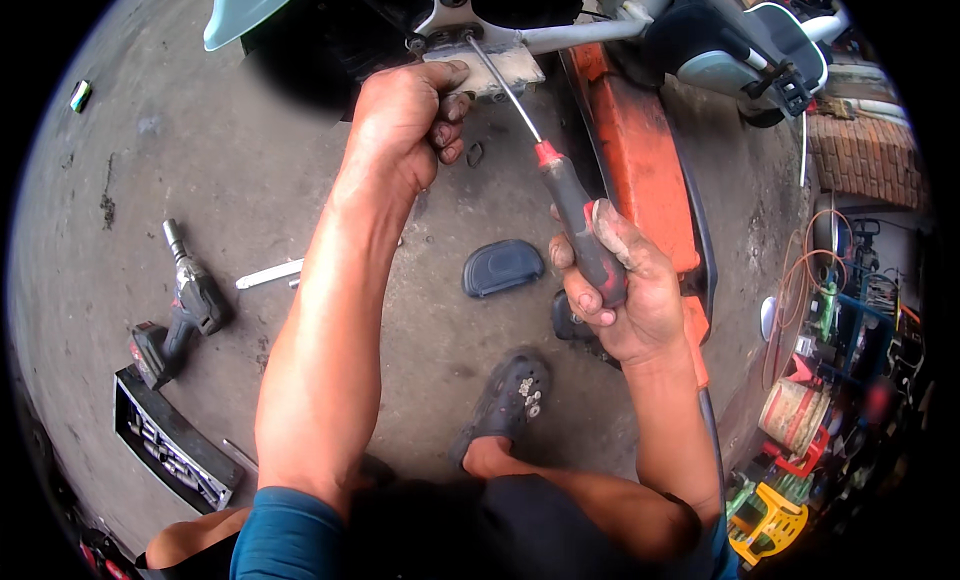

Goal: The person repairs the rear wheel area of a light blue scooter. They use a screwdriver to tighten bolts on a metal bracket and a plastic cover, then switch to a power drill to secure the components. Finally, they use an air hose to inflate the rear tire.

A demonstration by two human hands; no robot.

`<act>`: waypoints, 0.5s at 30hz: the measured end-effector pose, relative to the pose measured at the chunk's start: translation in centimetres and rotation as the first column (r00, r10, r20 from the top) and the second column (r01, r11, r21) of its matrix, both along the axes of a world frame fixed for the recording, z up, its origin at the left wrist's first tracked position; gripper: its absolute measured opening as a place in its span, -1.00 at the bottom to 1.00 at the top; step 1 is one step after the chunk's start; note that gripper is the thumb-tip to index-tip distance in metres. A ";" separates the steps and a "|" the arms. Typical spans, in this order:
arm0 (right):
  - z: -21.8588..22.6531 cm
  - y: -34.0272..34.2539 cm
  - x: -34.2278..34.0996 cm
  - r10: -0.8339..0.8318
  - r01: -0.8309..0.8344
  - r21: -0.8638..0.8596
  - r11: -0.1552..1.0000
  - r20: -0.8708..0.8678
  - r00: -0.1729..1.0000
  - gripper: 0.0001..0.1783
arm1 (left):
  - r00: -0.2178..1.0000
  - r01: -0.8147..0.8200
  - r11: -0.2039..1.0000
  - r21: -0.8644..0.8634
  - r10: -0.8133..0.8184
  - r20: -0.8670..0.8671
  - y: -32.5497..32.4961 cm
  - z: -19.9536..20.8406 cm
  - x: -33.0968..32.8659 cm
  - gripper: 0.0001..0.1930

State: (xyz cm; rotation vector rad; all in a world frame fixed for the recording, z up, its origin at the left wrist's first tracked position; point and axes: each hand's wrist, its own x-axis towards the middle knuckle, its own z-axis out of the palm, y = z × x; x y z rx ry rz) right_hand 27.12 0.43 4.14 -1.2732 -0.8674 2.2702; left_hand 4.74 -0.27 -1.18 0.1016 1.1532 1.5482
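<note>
"How's the light?"
"Bright and soft, seemingly from above; the left forearm [330,250] gleams pale, and shadows on the floor [200,150] are faint."
"Sharpness?"
"The screwdriver [575,215] is crisp. The dark patch [310,55] up top is blurred black; toward the dark rim, the bricks [865,160] bend."
</note>
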 end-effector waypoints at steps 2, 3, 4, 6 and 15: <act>-0.2 -0.6 -0.3 0.038 -0.104 0.283 0.954 0.230 0.972 -0.57 | 1.000 0.004 1.000 0.009 -0.004 -0.002 0.0 -0.3 0.1 -0.84; -0.1 -0.8 -0.5 0.028 -0.176 0.407 0.897 0.344 0.938 -0.55 | 1.000 0.004 1.000 0.002 -0.004 -0.018 0.0 -0.2 0.2 -0.84; 0.1 -1.0 -0.7 0.009 -0.231 0.479 0.847 0.421 0.907 -0.52 | 0.999 0.005 1.000 -0.006 -0.005 -0.034 0.1 0.0 0.3 -0.84; 0.9 0.1 -0.6 0.061 -0.210 0.384 0.899 0.366 0.929 -0.54 | 0.998 0.006 1.000 -0.009 -0.007 -0.062 0.3 0.5 0.3 -0.82; -0.8 -1.3 6.7 -0.006 -0.031 0.142 0.989 0.248 0.969 -0.59 | 0.960 -0.164 0.973 -0.160 0.120 -0.251 -5.2 -6.2 -1.5 -0.64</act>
